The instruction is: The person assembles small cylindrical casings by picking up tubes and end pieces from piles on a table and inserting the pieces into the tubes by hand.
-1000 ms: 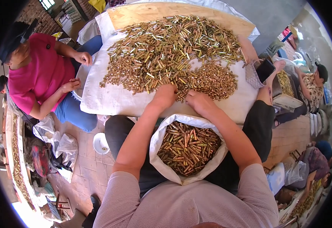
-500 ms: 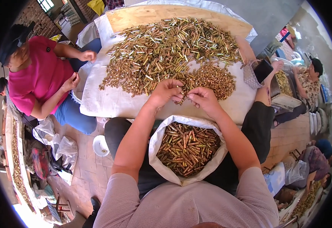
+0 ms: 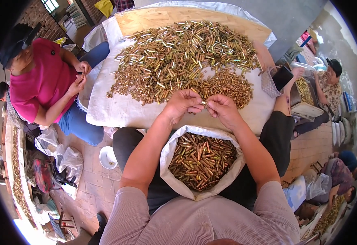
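My left hand (image 3: 183, 103) and my right hand (image 3: 223, 108) meet fingertip to fingertip over the near edge of the table. Both pinch a small gold-coloured metal piece (image 3: 203, 103), mostly hidden by the fingers. Just beyond them lies a heap of short gold nut-like pieces (image 3: 231, 86). It runs into a wide pile of longer gold metal tubes or bolts (image 3: 186, 49). Below my hands, between my forearms, a white sack (image 3: 171, 179) with its rim rolled down is filled with longer brownish-gold metal pieces (image 3: 201, 159).
The white-covered table (image 3: 117, 112) has a wooden board (image 3: 190, 14) along its far side. A phone (image 3: 282, 76) rests at a woven basket (image 3: 270, 83) on the right. A person in pink (image 3: 43, 81) sits at the left. A white bowl (image 3: 108, 157) stands on the floor.
My hands have come together, fingertips now meeting on the small metal piece. The person in pink has brought both hands together.
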